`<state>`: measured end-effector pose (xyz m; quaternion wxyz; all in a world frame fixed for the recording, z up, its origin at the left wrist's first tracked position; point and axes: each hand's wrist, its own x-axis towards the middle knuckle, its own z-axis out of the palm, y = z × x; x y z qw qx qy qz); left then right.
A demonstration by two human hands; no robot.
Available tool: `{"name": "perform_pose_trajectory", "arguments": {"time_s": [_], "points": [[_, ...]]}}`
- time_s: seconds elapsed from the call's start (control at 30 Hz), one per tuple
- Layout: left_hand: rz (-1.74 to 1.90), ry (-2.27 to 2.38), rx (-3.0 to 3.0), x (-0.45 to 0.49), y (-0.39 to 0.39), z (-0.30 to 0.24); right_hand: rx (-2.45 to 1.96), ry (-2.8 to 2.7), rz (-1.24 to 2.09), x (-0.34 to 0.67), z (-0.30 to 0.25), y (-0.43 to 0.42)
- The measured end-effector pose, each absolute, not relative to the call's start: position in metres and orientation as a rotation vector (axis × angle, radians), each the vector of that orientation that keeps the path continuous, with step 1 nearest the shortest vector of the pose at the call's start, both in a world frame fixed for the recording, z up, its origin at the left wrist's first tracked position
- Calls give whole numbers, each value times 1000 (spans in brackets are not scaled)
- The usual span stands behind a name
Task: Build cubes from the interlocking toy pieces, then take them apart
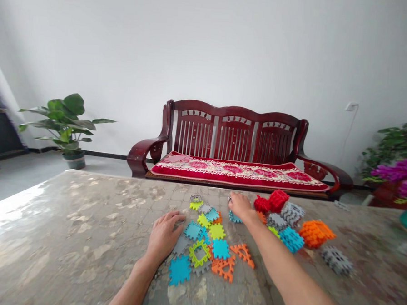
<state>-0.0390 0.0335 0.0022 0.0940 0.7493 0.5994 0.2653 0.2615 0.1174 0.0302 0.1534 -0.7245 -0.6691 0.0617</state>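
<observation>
Left of the red stack (278,200), a teal piece (234,218) lies nearer my right hand (240,205), grip unclear, than my left hand (167,232), fingers loosely apart.

Across the patterned table (83,241) I face a dark red wooden bench (221,110) with a floral cushion (236,170), before a white wall (209,48); far left, a potted plant (71,127) stands on grey floor (102,164), near glaring light.

Notched tiles (217,231), asst. cols., loose, some overlapping
</observation>
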Motion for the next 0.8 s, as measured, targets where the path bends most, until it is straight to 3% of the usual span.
{"name": "perform_pose_trajectory", "arguments": {"time_s": [0.4,0.8], "points": [[792,1772,2228,-40,35,1,-1732,-1495,671,297,57,96],[753,1767,2242,-40,36,2,-1828,-1547,501,306,51,97]]}}
